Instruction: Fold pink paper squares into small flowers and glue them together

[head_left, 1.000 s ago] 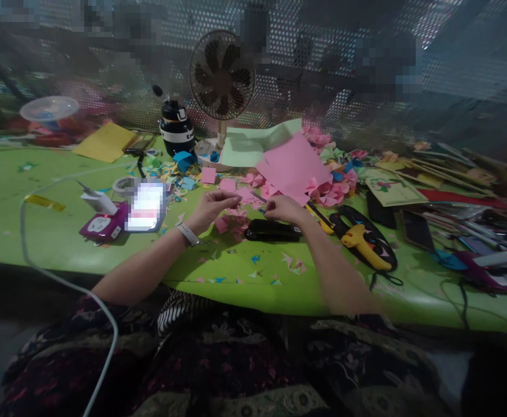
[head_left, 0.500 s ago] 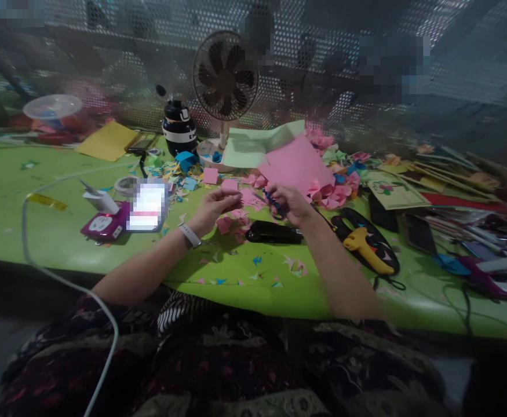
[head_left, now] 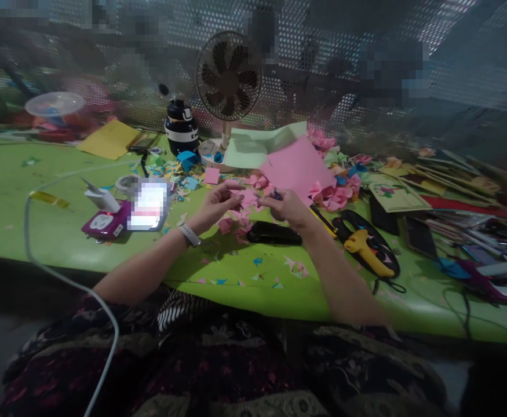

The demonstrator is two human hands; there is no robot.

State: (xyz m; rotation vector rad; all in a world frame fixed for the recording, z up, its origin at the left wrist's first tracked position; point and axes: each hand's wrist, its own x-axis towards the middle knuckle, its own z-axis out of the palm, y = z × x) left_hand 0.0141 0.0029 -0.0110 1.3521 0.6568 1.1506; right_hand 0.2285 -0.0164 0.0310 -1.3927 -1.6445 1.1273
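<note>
Table edge (head_left: pixel 244 298), hands (head_left: pixel 216 204) (head_left: pixel 288 207) well inside

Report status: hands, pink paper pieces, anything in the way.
Left hand by pink paper pieces, hold unclear. Right hand gripping small dark-blue tool. Black stapler-like object close by, possibly in the way.

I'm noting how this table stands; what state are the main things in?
Left hand: fingers bent, hold unclear
Right hand: curled around a small tool
Pink paper pieces: loosely heaped
Black stapler-like tool: lying down
Left phone: screen lit
Right phone: screen dark
Fan: upright, blades distinct
Bottle: upright
Glue gun: lying down
Pale green sheet: wavy
</note>
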